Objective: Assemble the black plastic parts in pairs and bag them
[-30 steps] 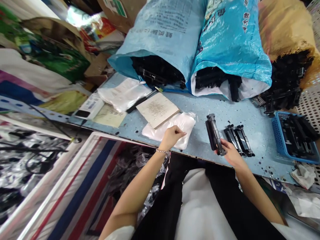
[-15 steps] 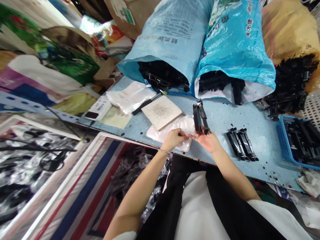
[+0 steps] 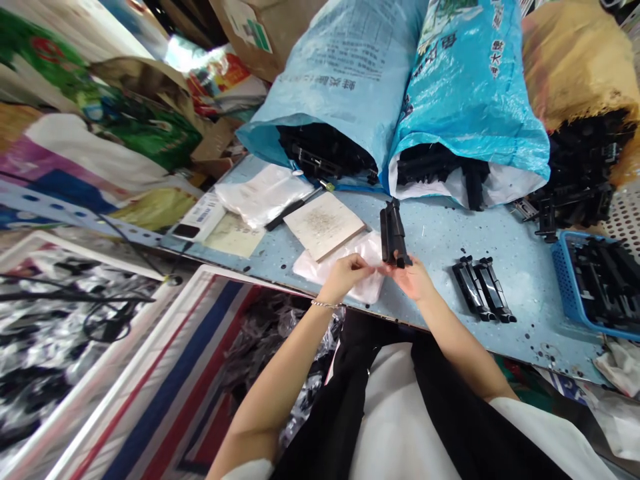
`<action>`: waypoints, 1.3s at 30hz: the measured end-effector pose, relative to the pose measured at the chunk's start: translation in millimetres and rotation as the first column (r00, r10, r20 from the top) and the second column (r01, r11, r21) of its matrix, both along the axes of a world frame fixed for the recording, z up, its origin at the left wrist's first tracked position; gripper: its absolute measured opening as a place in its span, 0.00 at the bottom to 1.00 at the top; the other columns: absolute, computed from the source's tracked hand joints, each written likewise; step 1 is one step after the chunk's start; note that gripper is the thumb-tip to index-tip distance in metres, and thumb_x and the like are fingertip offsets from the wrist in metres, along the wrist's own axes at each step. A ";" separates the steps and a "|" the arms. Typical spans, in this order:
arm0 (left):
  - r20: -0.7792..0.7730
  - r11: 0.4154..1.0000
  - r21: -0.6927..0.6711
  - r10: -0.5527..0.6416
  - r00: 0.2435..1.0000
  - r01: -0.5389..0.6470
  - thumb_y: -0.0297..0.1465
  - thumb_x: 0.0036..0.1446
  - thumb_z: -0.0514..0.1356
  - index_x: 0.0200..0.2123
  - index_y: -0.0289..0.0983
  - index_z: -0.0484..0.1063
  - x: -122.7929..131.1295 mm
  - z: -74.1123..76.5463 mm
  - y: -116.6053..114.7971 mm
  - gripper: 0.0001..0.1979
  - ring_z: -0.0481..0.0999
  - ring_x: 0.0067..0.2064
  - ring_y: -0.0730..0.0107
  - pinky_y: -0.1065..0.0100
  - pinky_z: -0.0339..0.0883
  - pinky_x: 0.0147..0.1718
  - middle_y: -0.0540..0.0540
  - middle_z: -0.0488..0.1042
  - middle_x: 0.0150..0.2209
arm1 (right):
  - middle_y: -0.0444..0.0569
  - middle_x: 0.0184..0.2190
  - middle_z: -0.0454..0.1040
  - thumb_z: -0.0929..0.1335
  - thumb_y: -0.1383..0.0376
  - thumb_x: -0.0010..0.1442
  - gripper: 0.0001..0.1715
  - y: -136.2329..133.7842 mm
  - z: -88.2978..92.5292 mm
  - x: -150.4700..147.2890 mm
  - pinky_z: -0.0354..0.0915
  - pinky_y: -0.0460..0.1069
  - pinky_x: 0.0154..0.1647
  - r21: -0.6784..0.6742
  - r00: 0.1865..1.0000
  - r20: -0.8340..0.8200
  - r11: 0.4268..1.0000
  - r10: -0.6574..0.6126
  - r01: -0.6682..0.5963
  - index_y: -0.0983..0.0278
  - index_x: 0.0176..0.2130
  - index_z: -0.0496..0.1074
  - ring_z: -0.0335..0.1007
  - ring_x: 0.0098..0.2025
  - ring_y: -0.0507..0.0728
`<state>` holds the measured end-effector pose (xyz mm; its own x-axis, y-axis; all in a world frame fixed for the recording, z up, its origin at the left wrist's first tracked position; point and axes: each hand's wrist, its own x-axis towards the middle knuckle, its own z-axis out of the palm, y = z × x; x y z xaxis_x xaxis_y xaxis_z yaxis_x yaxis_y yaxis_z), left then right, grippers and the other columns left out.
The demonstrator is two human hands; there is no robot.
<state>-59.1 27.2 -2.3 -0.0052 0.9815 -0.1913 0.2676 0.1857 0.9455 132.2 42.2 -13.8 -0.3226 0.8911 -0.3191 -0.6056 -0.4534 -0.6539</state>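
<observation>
My right hand [image 3: 407, 279] grips the lower end of a black plastic part [image 3: 393, 233], which stands upright above the speckled blue tabletop [image 3: 435, 233]. My left hand [image 3: 347, 277] is close beside it, fingers pinched together, resting over a white plastic bag [image 3: 370, 250]. Nothing shows between those fingers. To the right, two similar black parts [image 3: 483, 288] lie side by side on the table. Beyond the bag lies a square beige board [image 3: 324, 225].
Two blue woven sacks [image 3: 470, 87] full of black parts lean on the far table edge. A blue basket [image 3: 575, 280] of black parts stands at right. A folded plastic bag [image 3: 263, 195] lies far left. A striped bag [image 3: 170, 373] sits below the near edge.
My right hand has moved left from the two lying parts, carrying the black part, and turned it upright next to my left hand. My hands have come closer together.
</observation>
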 end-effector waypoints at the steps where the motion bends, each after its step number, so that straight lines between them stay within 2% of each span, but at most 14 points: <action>1: -0.010 0.996 0.082 0.025 1.000 -0.024 0.38 0.48 0.67 0.25 0.38 0.70 -3.4 5.7 -2.3 0.12 0.71 0.30 0.70 0.69 0.65 0.31 0.50 0.72 0.27 | 0.45 0.29 0.79 0.80 0.63 0.45 0.16 0.2 -2.9 -1.6 0.75 0.56 0.49 -0.021 1.000 0.023 1.000 -0.019 0.019 0.62 0.31 0.73 0.76 0.34 0.55; 3: -0.115 0.967 0.254 0.055 0.992 -0.024 0.36 0.54 0.65 0.29 0.38 0.71 -10.1 17.6 -8.5 0.08 0.73 0.34 0.69 0.67 0.68 0.35 0.48 0.74 0.32 | 0.46 0.30 0.79 0.80 0.63 0.43 0.17 1.0 -7.0 -2.7 0.75 0.55 0.48 -0.053 0.998 0.048 0.997 -0.051 0.054 0.62 0.31 0.73 0.77 0.35 0.56; 5: -0.356 0.931 0.352 0.037 0.934 0.098 0.28 0.59 0.59 0.33 0.38 0.72 -14.6 26.8 -15.3 0.03 0.75 0.37 0.66 0.65 0.70 0.39 0.45 0.76 0.36 | 0.46 0.31 0.79 0.80 0.63 0.43 0.17 0.1 -7.2 0.8 0.75 0.56 0.50 -0.060 0.995 0.058 0.995 -0.077 0.080 0.61 0.30 0.73 0.78 0.37 0.57; 8: -0.711 0.902 0.294 -0.014 0.703 0.316 0.19 0.59 0.53 0.33 0.36 0.75 -17.1 29.7 -21.7 0.12 0.77 0.43 0.58 0.61 0.72 0.40 0.38 0.78 0.41 | 0.43 0.30 0.78 0.78 0.62 0.48 0.13 -11.8 0.9 18.7 0.74 0.56 0.52 -0.059 0.998 0.050 0.997 -0.048 0.051 0.59 0.31 0.73 0.76 0.34 0.55; 10: -0.780 0.911 0.238 -0.028 0.625 0.337 0.19 0.59 0.52 0.39 0.35 0.77 -18.1 25.5 -22.1 0.15 0.78 0.45 0.54 0.59 0.74 0.39 0.35 0.78 0.45 | 0.43 0.29 0.77 0.75 0.60 0.54 0.09 -29.5 8.6 37.4 0.76 0.55 0.47 -0.094 0.999 0.020 0.995 0.029 -0.027 0.60 0.33 0.73 0.72 0.30 0.53; 14: -0.563 0.913 0.272 -0.104 0.820 0.303 0.23 0.59 0.55 0.58 0.36 0.71 -19.8 12.2 -18.8 0.23 0.79 0.43 0.62 0.61 0.77 0.42 0.36 0.73 0.59 | 0.41 0.25 0.69 0.73 0.55 0.57 0.18 -73.9 12.8 63.3 0.70 0.44 0.25 -0.218 0.919 -0.226 0.903 0.323 -0.371 0.66 0.41 0.76 0.58 0.22 0.47; 18: -0.284 0.927 0.257 -0.197 0.938 0.273 0.23 0.54 0.57 0.65 0.37 0.64 -19.7 0.9 -21.3 0.33 0.75 0.31 0.75 0.66 0.76 0.35 0.33 0.66 0.64 | 0.40 0.24 0.66 0.73 0.57 0.59 0.22 -92.1 -4.5 47.7 0.70 0.40 0.27 -0.265 0.786 -0.466 0.783 0.407 -0.562 0.70 0.46 0.74 0.57 0.23 0.47; 23: -0.327 0.942 0.280 -0.087 0.941 0.184 0.25 0.57 0.58 0.70 0.41 0.56 -29.1 -6.1 -31.3 0.37 0.74 0.29 0.78 0.66 0.76 0.36 0.31 0.60 0.68 | 0.46 0.32 0.76 0.69 0.62 0.64 0.13 -79.8 -22.9 22.1 0.76 0.44 0.37 -0.370 0.911 -0.312 0.848 0.271 -0.379 0.67 0.46 0.73 0.70 0.30 0.49; 27: -0.598 0.892 0.377 0.029 0.801 0.249 0.21 0.60 0.53 0.73 0.39 0.50 -23.2 -3.0 -45.7 0.38 0.79 0.52 0.56 0.59 0.77 0.47 0.30 0.61 0.68 | 0.51 0.35 0.80 0.71 0.64 0.63 0.08 -79.0 -28.2 21.1 0.78 0.48 0.34 -0.402 0.948 -0.180 0.860 0.261 -0.314 0.67 0.41 0.73 0.74 0.29 0.50; 30: -0.671 0.797 0.420 -0.050 0.740 0.435 0.18 0.61 0.49 0.75 0.41 0.42 -4.1 4.1 -64.1 0.40 0.71 0.64 0.50 0.60 0.78 0.50 0.31 0.59 0.70 | 0.48 0.30 0.79 0.76 0.63 0.56 0.13 -80.0 -29.7 17.6 0.78 0.48 0.33 -0.370 0.940 -0.183 0.866 0.287 -0.336 0.66 0.37 0.73 0.74 0.26 0.51; 32: -0.647 0.735 0.423 -0.164 0.745 0.530 0.18 0.62 0.48 0.75 0.43 0.39 7.4 8.1 -76.0 0.41 0.70 0.65 0.53 0.62 0.77 0.52 0.33 0.58 0.71 | 0.45 0.28 0.77 0.78 0.63 0.53 0.14 -79.2 -27.2 14.7 0.77 0.46 0.32 -0.326 0.954 -0.184 0.901 0.236 -0.285 0.65 0.36 0.73 0.74 0.27 0.51; 34: -0.586 0.725 0.442 -0.212 0.782 0.528 0.19 0.64 0.48 0.75 0.45 0.40 13.0 8.9 -83.6 0.40 0.70 0.66 0.56 0.63 0.75 0.56 0.35 0.60 0.70 | 0.43 0.27 0.75 0.77 0.62 0.54 0.14 -78.7 -21.0 14.6 0.76 0.43 0.31 -0.284 0.962 -0.210 0.931 0.176 -0.232 0.64 0.37 0.73 0.73 0.28 0.50; 37: -0.554 0.753 0.489 -0.122 0.824 0.441 0.19 0.65 0.49 0.75 0.45 0.40 13.3 4.3 -86.7 0.39 0.70 0.66 0.56 0.62 0.74 0.57 0.34 0.62 0.69 | 0.42 0.27 0.72 0.73 0.59 0.60 0.15 -80.0 -9.4 19.4 0.73 0.38 0.28 -0.248 0.944 -0.307 0.947 0.122 -0.203 0.65 0.44 0.74 0.68 0.27 0.47; 39: -0.569 0.722 0.537 -0.071 0.819 0.435 0.18 0.64 0.49 0.75 0.44 0.37 15.3 1.2 -87.6 0.41 0.70 0.66 0.55 0.61 0.75 0.56 0.32 0.62 0.68 | 0.42 0.27 0.70 0.72 0.59 0.60 0.16 -80.9 -4.0 21.1 0.72 0.37 0.28 -0.241 0.934 -0.334 0.947 0.124 -0.211 0.66 0.45 0.75 0.64 0.26 0.47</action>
<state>-43.9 -60.4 -1.1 0.3518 0.8409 0.4112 0.6525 -0.5353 0.5364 153.3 -38.7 -17.8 -0.5813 0.7098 -0.3978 -0.6574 -0.6978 -0.2845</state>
